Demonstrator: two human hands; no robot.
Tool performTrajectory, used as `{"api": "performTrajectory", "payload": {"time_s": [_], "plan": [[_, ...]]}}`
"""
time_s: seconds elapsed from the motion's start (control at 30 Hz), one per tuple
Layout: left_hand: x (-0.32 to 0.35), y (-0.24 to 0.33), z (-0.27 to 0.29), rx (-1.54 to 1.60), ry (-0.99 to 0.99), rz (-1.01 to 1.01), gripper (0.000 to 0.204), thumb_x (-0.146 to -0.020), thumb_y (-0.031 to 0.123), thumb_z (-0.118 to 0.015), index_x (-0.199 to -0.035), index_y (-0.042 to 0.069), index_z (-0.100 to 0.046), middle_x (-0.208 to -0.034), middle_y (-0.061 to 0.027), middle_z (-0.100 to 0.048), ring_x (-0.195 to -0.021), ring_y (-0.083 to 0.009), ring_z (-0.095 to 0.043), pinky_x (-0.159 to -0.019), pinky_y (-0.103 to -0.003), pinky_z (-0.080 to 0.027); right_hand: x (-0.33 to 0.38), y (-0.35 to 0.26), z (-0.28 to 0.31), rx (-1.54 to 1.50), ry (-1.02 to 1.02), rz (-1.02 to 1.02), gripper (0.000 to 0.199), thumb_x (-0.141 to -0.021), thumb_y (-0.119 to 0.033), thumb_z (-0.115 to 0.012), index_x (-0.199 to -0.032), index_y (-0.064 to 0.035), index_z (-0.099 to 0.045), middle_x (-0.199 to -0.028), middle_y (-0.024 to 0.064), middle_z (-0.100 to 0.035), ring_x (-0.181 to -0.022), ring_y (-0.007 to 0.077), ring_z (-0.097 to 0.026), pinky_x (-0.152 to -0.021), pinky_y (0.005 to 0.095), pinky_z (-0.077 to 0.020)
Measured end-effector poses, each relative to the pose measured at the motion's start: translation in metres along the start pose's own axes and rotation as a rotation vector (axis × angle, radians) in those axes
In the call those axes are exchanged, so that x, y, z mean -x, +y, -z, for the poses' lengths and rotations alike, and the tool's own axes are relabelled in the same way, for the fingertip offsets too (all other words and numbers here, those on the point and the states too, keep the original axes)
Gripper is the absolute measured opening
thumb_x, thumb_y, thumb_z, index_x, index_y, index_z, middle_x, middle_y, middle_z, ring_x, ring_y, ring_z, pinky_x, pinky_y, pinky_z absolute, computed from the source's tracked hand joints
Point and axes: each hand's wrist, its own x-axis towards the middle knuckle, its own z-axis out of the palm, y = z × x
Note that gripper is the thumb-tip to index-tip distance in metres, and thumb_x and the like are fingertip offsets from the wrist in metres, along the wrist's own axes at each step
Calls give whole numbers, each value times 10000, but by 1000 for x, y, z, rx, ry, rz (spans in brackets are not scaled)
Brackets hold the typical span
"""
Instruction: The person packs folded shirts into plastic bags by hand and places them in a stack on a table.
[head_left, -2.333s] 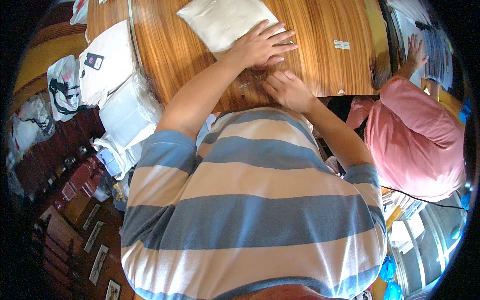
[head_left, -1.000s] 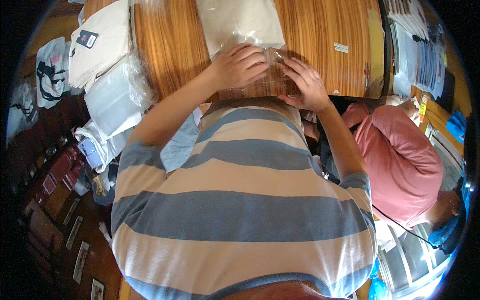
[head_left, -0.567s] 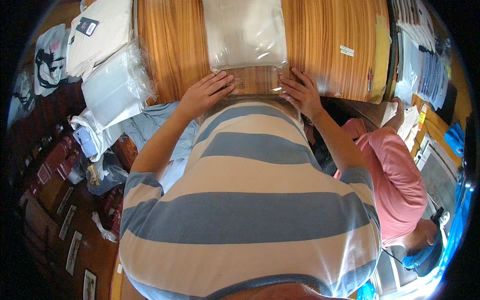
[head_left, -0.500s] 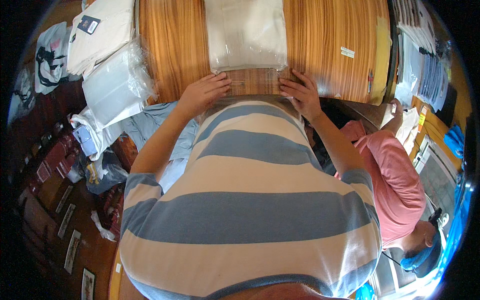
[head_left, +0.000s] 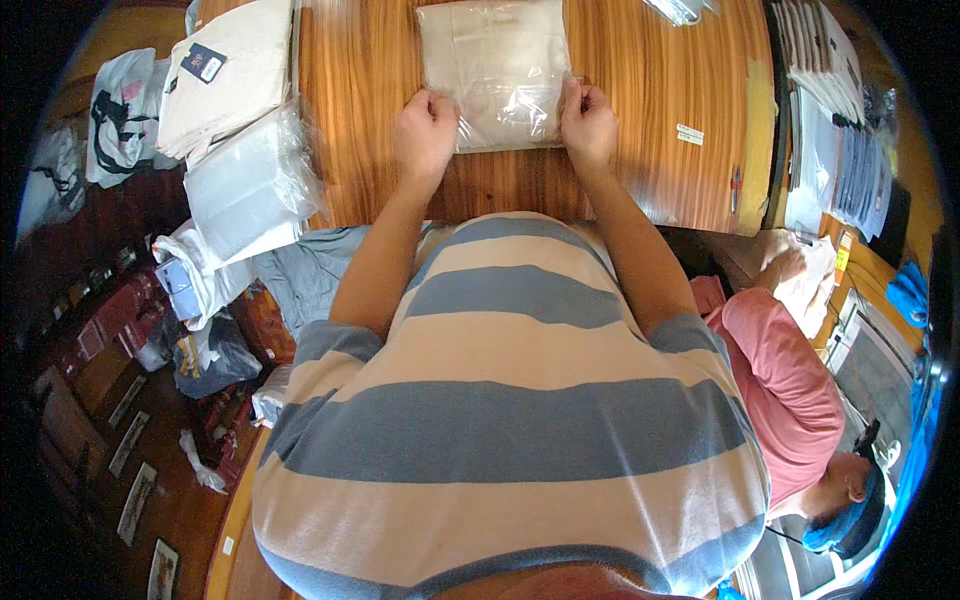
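Note:
A folded beige garment in a clear plastic bag [head_left: 496, 68] lies flat on the wooden table [head_left: 640, 100] in front of me. My left hand [head_left: 425, 130] pinches the bag's near left corner. At the near right corner, my right hand [head_left: 588, 125] grips the bag in the same way. Both sets of fingers are curled onto the plastic edge. My striped blue and cream shirt fills the lower part of the view.
A stack of empty clear bags [head_left: 250, 190] and a folded cream garment with a dark tag [head_left: 225, 80] lie at the left. Stacked packed garments [head_left: 835, 120] sit at the right. A person in a pink shirt [head_left: 790, 390] works at the lower right.
My hands slid apart from the bag's middle to its two near corners, and the bag now lies squared and flat. The view has shifted so the table sits higher.

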Motion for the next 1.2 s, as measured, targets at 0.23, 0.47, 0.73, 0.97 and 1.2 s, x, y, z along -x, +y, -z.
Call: {"api": "performTrajectory", "payload": {"time_s": [0.23,0.47,0.73,0.97,1.2], "plan": [[1,-19,-4,-32,245,-358,245,-1020,189,-606,-906,-25,-640,-781,-203,-616,-731,-413,-640,-644,-504,-489,0,4,-4,-108,42,39,449,-1032,-465,-611,-915,-41,-698,-729,243,-679,-668,425,-701,-616,510,-540],[2,1,-3,-208,285,-370,224,-1012,206,-615,-963,-3,-676,-963,-213,-608,-910,-392,-610,-787,-486,-509,-4,-17,7,-18,113,156,385,-1013,-352,-673,-824,-18,-704,-658,172,-673,-587,298,-698,-562,422,-539],[-15,29,9,-529,156,-499,342,-976,255,-639,-1272,85,-609,-1282,-196,-564,-1117,-442,-595,-907,-552,-501,-22,-9,8,36,-19,-13,431,-958,-425,-706,-818,-20,-756,-708,170,-725,-687,343,-749,-650,432,-582],[-9,1,-4,-649,-143,-684,694,-1020,438,-517,-1603,86,-381,-1702,-194,-249,-1558,-474,-214,-1222,-654,-216,-46,-36,38,184,-445,-193,390,-956,-424,-683,-930,-47,-778,-768,136,-761,-774,271,-764,-746,408,-588],[-7,10,-6,-642,-160,-655,730,-1013,445,-538,-1636,130,-324,-1721,-225,-158,-1515,-629,-106,-1201,-726,-171,-22,-74,8,257,-249,1011,412,-1024,-360,-543,-1294,-65,-642,-1441,216,-567,-1332,441,-525,-1109,527,-436]]}}
